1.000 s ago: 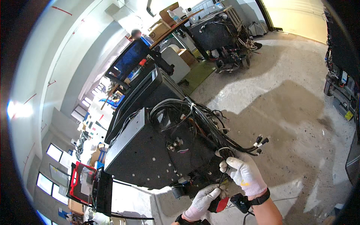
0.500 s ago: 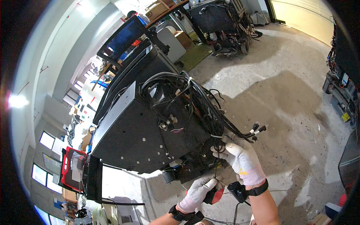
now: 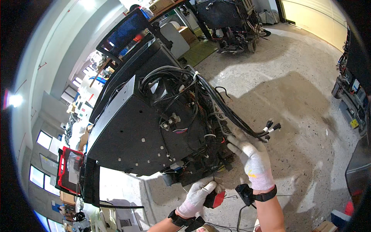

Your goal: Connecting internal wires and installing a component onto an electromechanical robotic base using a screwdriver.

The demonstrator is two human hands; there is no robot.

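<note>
The left hand was closed on a small black-and-red piece, just below the lower edge of the black machine. The right hand had its fingers stretched loosely apart, nothing seen between them, beside the cable bundle; blur and overlap left it unclear whether the fingertips touched any wire. The bundle arched along the machine's right side, its plug ends out over the floor.

Good handling, in my judgement, called for a steady left pinch on the piece while the right fingers parted strands one by one, took hold near connectors, and kept thin wires from snagging.

Counted from near to far: two gloved hands, two wrist straps, one black-and-red piece, at least three plug ends, two white ties among the cables, one black machine, one red-edged case, one right-hand machine, one monitor, and one rear machine.
</note>
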